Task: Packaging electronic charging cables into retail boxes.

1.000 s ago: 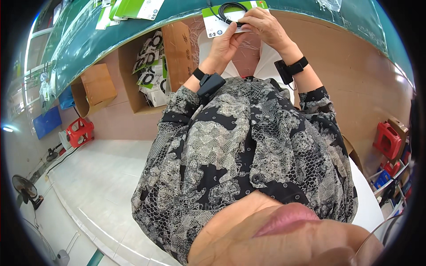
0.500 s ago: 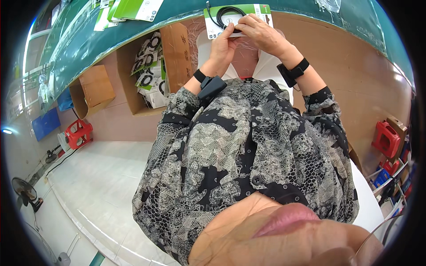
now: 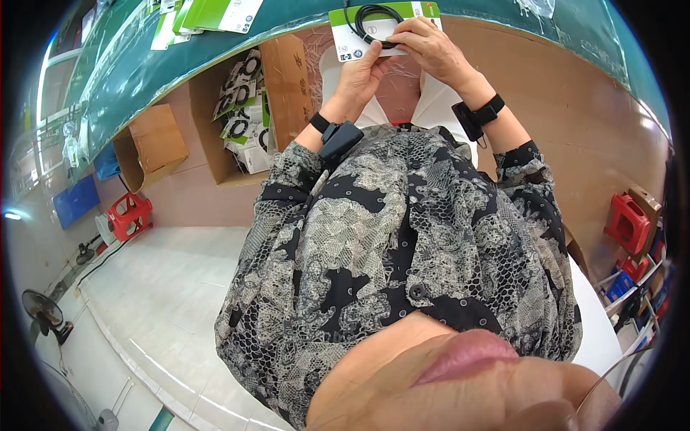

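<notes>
Both of my hands hold a white and green packaging card (image 3: 345, 39) that has a coiled black cable (image 3: 375, 16) on it, at the near edge of a dark green table top (image 3: 144, 65). My left hand (image 3: 361, 70) grips the card's lower edge from below. My right hand (image 3: 425, 44) lies over the card's right side, fingers pressing on the cable. Each wrist wears a black band. My patterned black and grey blouse fills the middle of the view.
An open cardboard box (image 3: 248, 100) full of several packed cables stands under the table on the left, with a smaller cardboard box (image 3: 154, 144) further left. More cards (image 3: 208, 14) lie on the table top. Red stools (image 3: 129, 215) (image 3: 629, 223) stand on both sides; a fan (image 3: 44, 312) is low left.
The card and both hands have stayed in nearly the same place; my right fingers have shifted slightly over the cable.
</notes>
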Action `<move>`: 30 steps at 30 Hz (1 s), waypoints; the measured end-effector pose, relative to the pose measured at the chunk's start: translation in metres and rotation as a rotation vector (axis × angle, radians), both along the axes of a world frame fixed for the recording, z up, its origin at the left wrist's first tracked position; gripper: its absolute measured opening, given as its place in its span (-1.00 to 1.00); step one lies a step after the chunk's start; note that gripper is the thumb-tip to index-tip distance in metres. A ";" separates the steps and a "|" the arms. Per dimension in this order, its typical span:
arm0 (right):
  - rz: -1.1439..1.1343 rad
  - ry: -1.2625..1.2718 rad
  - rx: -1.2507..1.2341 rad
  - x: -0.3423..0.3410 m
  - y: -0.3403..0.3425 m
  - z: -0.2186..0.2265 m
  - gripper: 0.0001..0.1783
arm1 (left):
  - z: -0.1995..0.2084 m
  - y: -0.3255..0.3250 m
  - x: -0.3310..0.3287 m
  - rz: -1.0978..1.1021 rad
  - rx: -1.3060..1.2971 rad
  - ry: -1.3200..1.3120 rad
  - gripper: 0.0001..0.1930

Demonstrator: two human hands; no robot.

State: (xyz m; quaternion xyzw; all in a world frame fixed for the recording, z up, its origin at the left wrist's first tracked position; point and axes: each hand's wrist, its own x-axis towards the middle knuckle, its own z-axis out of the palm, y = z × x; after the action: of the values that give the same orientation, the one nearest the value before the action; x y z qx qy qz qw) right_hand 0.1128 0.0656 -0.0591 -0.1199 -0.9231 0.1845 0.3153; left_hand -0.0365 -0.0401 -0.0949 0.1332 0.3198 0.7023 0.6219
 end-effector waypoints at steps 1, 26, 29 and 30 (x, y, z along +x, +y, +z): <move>-0.002 -0.002 -0.004 0.000 0.000 0.000 -0.75 | 0.004 0.000 0.000 -0.002 -0.004 -0.002 -0.74; -0.075 0.159 -0.210 -0.010 -0.001 -0.005 -0.80 | 0.004 0.010 0.007 0.048 0.022 0.149 -0.78; -0.035 0.164 -0.190 -0.009 0.003 -0.003 -0.81 | -0.003 0.013 0.006 0.082 0.036 0.106 -0.78; -0.023 0.167 -0.187 -0.006 0.004 0.000 -0.82 | -0.005 0.016 0.008 0.085 0.038 0.060 -0.79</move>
State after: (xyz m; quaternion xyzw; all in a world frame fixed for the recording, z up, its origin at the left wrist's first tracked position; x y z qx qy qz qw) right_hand 0.1066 0.0693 -0.0592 -0.1437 -0.8710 0.2755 0.3805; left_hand -0.0287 -0.0244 -0.0996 0.1525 0.3301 0.7298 0.5790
